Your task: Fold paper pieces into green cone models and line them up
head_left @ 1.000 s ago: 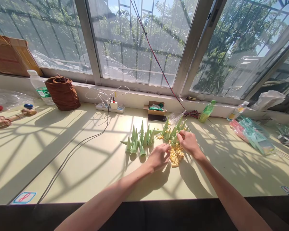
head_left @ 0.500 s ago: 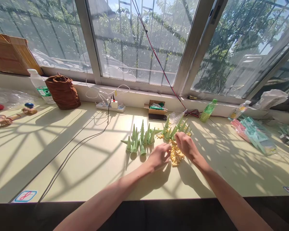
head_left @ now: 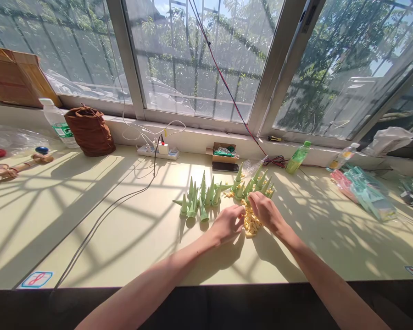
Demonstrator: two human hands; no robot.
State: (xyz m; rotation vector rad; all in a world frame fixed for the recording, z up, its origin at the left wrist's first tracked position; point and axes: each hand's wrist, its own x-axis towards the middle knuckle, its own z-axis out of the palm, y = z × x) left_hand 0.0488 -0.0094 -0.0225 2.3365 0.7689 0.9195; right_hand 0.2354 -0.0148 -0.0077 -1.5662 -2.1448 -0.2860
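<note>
Two hands at work over the pale yellow-green tabletop (head_left: 124, 256), and here is the thing between them: a loose heap of small, slim yellow pieces (head_left: 252, 225), sunlit on the bare surface. The bare left hand (head_left: 229, 224) sits at the heap's left edge, fingers curled, thumb and fingertips drawn close together; whether a piece is pinched there, I cannot tell. Across from it, the bare right hand (head_left: 264, 210) bends its fingers down over the far part of the heap, tips bunched; again, I cannot tell if they grip anything.

And it is tight up there! A group of pointed, pale green cones (head_left: 239, 192) stands just beyond the right fingertips, with yellow bits around their bases. A second cluster of pale green cones (head_left: 192, 208) spreads left of the heap, most upright, at least one lying on its side.

For tidy handling, I'd say, fingertips only: a light pinch on one piece at a time, wrists low, the right knuckles kept off those points. The left hand looks well placed to steady things, so long as its forearm stays clear of the left-hand cones.
</note>
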